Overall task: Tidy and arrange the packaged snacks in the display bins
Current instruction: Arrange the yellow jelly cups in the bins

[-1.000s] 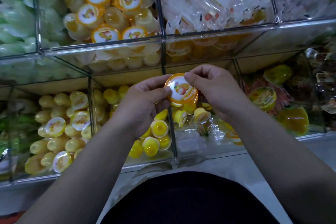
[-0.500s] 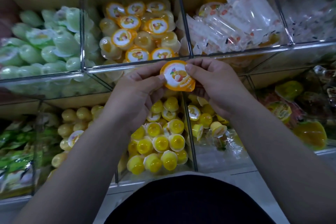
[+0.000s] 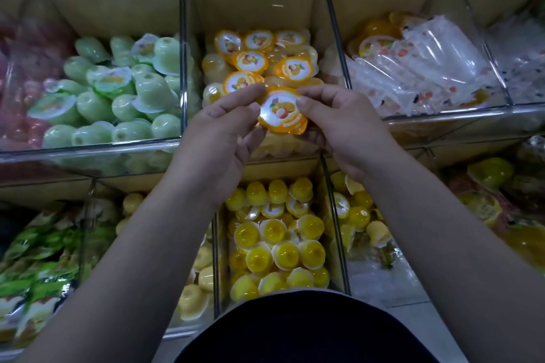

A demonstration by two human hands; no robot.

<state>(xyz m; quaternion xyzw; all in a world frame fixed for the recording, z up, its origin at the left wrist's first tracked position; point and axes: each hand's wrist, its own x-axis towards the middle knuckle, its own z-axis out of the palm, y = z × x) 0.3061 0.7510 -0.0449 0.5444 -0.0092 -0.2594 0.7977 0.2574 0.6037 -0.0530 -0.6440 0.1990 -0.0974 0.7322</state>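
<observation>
An orange-rimmed jelly cup (image 3: 282,110) with a fruit picture on its white lid is held lid-up between both hands. My left hand (image 3: 219,138) pinches its left edge and my right hand (image 3: 339,127) pinches its right edge. The cup hangs just above the front wall of the upper middle bin (image 3: 256,6), which holds several matching orange-lidded cups (image 3: 250,60).
Green jelly cups (image 3: 118,97) fill the upper left bin, and clear packets (image 3: 424,59) the upper right one. Below are bins of yellow jelly cups (image 3: 280,242), pale yellow cups (image 3: 194,274), green bags (image 3: 35,268) and mixed items at the right. Clear dividers (image 3: 184,68) separate the bins.
Both hands have carried the orange cup upward from over the lower yellow bin to the front of the upper orange-cup bin. The view has tilted up with them.
</observation>
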